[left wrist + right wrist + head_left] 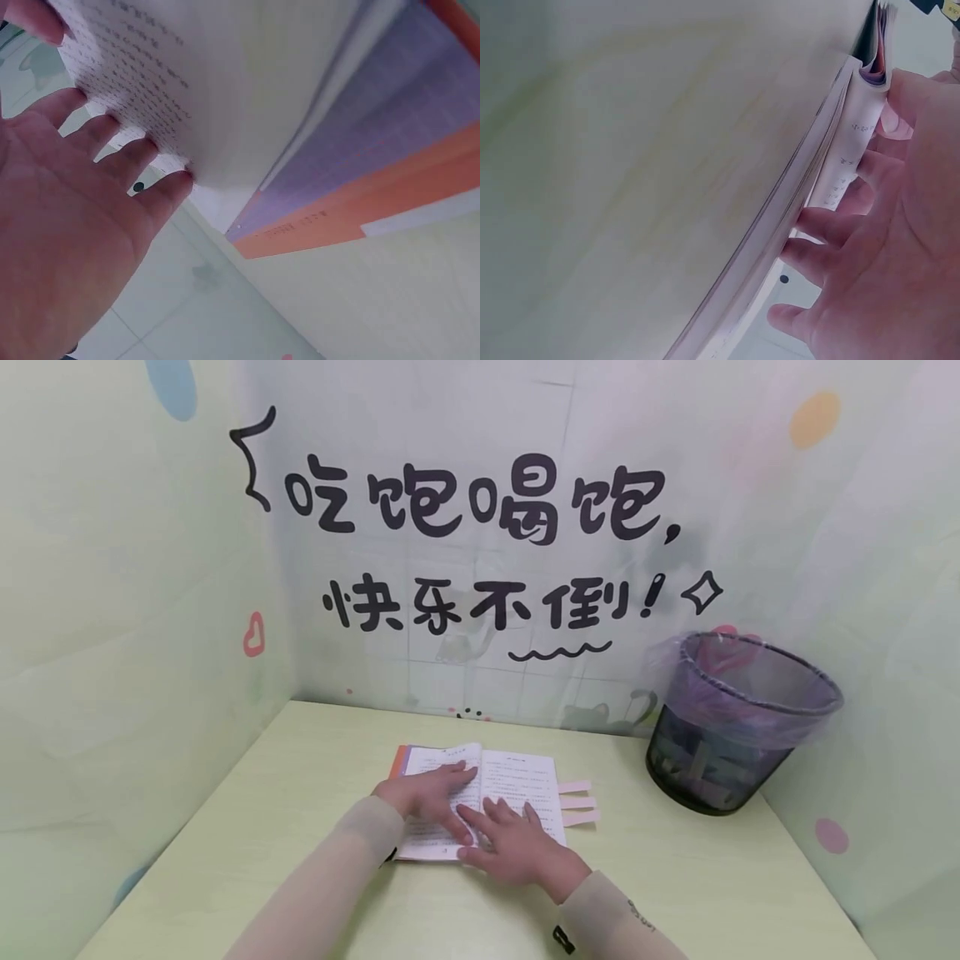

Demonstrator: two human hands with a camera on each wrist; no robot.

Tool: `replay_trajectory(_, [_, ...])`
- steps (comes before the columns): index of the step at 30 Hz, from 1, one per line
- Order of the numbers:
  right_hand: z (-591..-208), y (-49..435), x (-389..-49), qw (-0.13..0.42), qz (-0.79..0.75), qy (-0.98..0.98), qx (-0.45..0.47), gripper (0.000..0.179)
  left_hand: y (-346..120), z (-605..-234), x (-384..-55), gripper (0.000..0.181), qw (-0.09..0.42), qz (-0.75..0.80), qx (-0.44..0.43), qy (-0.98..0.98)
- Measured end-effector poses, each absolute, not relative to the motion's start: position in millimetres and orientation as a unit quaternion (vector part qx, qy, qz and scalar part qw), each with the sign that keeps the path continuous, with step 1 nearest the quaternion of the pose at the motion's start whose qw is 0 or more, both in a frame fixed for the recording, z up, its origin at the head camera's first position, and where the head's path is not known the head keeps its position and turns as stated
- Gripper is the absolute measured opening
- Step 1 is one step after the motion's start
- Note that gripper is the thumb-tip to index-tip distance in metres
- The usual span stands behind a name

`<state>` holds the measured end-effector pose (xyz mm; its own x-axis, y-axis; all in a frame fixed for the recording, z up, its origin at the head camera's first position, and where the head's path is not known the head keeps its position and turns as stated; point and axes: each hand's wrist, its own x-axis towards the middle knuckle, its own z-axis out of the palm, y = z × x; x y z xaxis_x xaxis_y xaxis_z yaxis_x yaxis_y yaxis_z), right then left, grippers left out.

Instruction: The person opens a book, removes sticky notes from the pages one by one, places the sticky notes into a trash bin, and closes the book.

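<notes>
An open book (521, 768) with printed white pages lies on the pale table. Its orange and purple cover edges stick out at the left side. My left hand (431, 797) rests on the left page, fingers stretched toward the middle fold. On the lower part of the right page, my right hand (517, 843) lies with its fingers spread. The thumbs and fingers of both hands come close together near the fold. In the left wrist view, the fingertips touch the printed page (142, 82). The right wrist view shows extended fingers along the book's page edges (810, 176).
Several pink paper tabs (577, 802) jut from the book's right edge. A dark mesh waste bin (705, 760) with a purple liner stands at the back right of the table (300, 760). Printed wall sheeting (465, 685) surrounds the table on three sides.
</notes>
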<state>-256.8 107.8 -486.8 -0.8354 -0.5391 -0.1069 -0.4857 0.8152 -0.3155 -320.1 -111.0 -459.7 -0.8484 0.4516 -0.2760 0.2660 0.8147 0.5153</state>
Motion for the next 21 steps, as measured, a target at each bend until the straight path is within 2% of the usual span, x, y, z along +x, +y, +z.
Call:
replay_trajectory(8, [-482.9,125.0,-259.1,0.098,-0.211,0.939,-0.253,0.069,-102.8,-456.7,-321.1,0.12,0.204,0.228,0.175,0.936])
replay_trajectory(15, [-475.5,155.9,-257.1,0.028,-0.192,0.974,-0.113,0.064,-100.5,-452.9,-320.2,0.118,0.204,0.221,0.162,0.94])
replay_trajectory(18, [-477.8,168.8,-258.3,0.017,-0.174,0.983,-0.053,0.064,-99.6,-452.0,-319.2,0.118,0.206,0.222,0.155,0.94])
replay_trajectory(21, [-482.2,177.7,-259.0,0.025,-0.16,0.987,-0.027,0.056,-99.3,-453.0,-318.2,0.118,0.207,0.225,0.151,0.94])
